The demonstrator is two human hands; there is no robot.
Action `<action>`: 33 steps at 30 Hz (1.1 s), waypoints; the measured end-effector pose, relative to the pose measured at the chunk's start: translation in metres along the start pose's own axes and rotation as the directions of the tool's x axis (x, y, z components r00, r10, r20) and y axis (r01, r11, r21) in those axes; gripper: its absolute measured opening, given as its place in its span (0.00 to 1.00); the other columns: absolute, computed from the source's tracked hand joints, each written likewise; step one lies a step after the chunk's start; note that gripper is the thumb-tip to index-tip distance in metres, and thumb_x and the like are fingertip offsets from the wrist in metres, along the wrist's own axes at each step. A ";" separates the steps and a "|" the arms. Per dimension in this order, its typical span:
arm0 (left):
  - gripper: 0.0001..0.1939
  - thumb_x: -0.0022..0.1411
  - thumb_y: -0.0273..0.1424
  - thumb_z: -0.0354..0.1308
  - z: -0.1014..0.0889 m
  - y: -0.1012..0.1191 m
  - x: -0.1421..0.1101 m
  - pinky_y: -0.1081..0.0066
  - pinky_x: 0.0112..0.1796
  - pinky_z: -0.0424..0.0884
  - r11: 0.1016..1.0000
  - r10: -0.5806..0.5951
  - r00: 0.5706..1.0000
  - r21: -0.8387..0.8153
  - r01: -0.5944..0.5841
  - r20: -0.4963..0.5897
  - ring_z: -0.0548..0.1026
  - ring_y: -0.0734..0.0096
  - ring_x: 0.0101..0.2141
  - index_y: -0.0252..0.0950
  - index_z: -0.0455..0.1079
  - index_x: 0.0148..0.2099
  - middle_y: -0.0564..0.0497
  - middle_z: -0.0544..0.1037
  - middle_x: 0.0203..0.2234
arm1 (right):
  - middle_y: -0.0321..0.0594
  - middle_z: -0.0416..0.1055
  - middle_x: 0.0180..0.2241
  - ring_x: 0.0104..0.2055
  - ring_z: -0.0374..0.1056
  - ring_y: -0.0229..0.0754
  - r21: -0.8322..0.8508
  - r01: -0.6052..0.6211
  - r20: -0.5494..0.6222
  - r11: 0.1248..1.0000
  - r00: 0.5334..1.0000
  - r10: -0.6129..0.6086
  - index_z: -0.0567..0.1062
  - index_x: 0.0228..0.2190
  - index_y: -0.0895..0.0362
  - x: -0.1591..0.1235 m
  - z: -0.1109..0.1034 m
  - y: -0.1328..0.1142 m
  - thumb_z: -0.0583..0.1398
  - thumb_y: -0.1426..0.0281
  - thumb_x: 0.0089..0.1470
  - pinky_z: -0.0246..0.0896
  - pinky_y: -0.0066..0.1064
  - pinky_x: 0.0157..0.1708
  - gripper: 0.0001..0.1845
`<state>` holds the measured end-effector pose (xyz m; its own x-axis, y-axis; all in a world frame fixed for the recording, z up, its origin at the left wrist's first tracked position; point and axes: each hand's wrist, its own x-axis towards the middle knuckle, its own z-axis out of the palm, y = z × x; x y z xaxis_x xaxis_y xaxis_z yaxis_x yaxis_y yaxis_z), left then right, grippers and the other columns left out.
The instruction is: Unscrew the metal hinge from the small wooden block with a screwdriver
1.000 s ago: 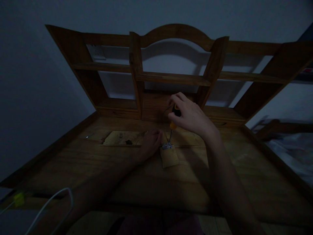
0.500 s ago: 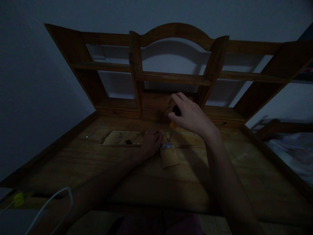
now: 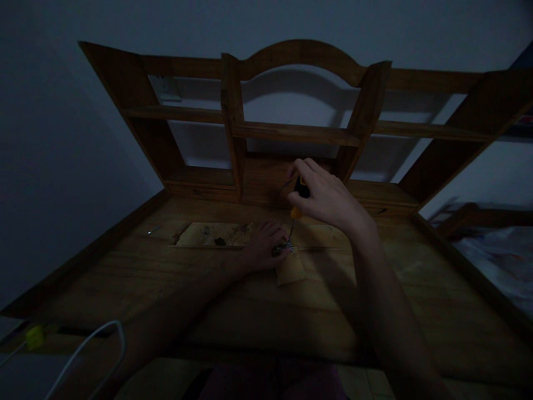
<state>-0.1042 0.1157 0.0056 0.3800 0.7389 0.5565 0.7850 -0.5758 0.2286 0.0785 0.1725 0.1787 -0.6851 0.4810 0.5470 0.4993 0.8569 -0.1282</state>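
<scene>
The scene is dim. My right hand (image 3: 325,194) is closed round the black and yellow handle of a screwdriver (image 3: 296,206) held nearly upright. Its tip rests on a small metal hinge (image 3: 288,248) at the top edge of a small wooden piece (image 3: 290,269) lying on the wooden desk (image 3: 258,300). My left hand (image 3: 263,247) lies on the desk beside the hinge, fingers curled onto its left end and onto the wooden piece.
A wooden hutch (image 3: 300,128) with shelves and an arched top stands at the back of the desk. A pale rectangular recess (image 3: 214,235) lies left of my hands. A white cable (image 3: 89,350) runs along the front left. Bedding (image 3: 499,266) shows at the right.
My left hand has slid right, its fingers now over the hinge's left end. The wooden piece has shifted slightly. My right hand and the screwdriver stay almost in place.
</scene>
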 end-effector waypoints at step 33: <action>0.09 0.62 0.25 0.53 0.005 -0.006 -0.001 0.57 0.56 0.62 0.999 0.036 0.999 -0.012 -0.036 -0.010 0.67 0.61 0.49 0.37 0.70 0.44 0.47 0.73 0.43 | 0.41 0.69 0.44 0.44 0.67 0.46 -0.017 0.024 -0.041 1.000 0.999 -0.024 0.67 0.43 0.56 0.001 0.003 0.004 0.56 0.62 0.62 0.58 0.36 0.44 0.11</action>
<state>-0.1069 0.1206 -0.0006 0.4032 0.7139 0.5725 0.7645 -0.6066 0.2180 0.0787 0.1769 0.1760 -0.6746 0.4521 0.5836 0.4923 0.8646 -0.1008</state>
